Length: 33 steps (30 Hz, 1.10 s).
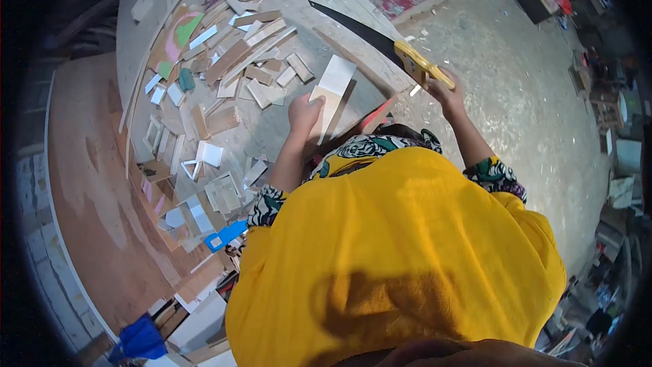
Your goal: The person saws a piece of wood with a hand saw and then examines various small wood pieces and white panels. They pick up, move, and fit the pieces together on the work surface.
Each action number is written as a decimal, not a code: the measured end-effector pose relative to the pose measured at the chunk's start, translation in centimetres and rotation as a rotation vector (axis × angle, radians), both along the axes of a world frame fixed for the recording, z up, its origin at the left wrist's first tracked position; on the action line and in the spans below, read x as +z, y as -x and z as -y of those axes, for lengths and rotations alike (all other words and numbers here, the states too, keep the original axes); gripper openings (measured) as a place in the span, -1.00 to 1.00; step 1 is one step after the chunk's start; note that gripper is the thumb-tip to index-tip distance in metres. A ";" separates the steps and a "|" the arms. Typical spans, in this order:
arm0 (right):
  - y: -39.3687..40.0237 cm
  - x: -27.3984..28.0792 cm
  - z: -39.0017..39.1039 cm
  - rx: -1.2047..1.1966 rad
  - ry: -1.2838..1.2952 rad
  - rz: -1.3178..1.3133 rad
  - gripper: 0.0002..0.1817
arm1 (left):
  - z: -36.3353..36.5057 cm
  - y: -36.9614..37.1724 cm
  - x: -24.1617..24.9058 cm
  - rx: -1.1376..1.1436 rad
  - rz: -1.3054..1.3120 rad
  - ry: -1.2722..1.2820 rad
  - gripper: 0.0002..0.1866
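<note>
My right hand is closed round the yellow handle of a hand saw. Its dark blade points up and to the left, over the near edge of the work surface. In my left hand is a flat strip of wood, gripped with the thumb on top. The strip's far end is white and its nearer part is pale bare wood. A gap separates the saw blade from the strip.
Many wood offcuts lie heaped across the worktop on the left. A large brown board stands farther left. A blue-handled tool lies near my left side. Concrete floor stretches to the right, with clutter along its edge.
</note>
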State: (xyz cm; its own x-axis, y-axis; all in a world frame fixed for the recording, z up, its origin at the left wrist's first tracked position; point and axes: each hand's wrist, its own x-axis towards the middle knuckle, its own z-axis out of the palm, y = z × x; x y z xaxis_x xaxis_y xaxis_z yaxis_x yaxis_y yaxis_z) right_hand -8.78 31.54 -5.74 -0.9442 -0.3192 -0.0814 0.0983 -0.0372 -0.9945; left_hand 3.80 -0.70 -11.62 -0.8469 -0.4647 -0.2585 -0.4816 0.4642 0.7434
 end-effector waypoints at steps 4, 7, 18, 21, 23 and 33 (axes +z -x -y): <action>-5.5 0.6 -3.3 -0.176 0.024 0.125 -0.79 | -1.4 4.4 -2.7 -0.102 -0.072 0.194 -0.50; -8.9 -0.7 -5.6 -0.204 -0.037 0.127 -0.82 | -3.1 8.3 -2.1 -0.278 0.145 0.126 -0.49; -14.6 -2.9 -7.6 -0.271 -0.001 0.178 -0.80 | -5.5 12.9 -2.0 -0.411 0.344 0.147 -0.57; -14.0 -3.8 -7.7 -0.212 -0.123 0.090 -0.77 | -6.1 13.4 -1.5 -0.387 0.378 0.489 -0.48; -13.6 -4.5 -8.0 -0.180 -0.136 0.052 -0.76 | -7.1 12.1 0.3 -0.247 0.327 0.436 -0.42; -14.0 -7.4 -8.4 -0.033 -0.194 -0.102 -0.74 | -14.8 8.6 4.6 0.140 0.177 0.712 -0.49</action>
State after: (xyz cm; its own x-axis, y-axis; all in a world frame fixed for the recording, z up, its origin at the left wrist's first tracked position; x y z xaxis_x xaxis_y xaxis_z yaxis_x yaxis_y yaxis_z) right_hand 5.19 39.90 -13.10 -0.9604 -0.2754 -0.0421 -0.0011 0.1547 -0.9880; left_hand -4.78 14.13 -7.06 -0.7410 -0.6713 0.0179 -0.6564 0.7296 0.1918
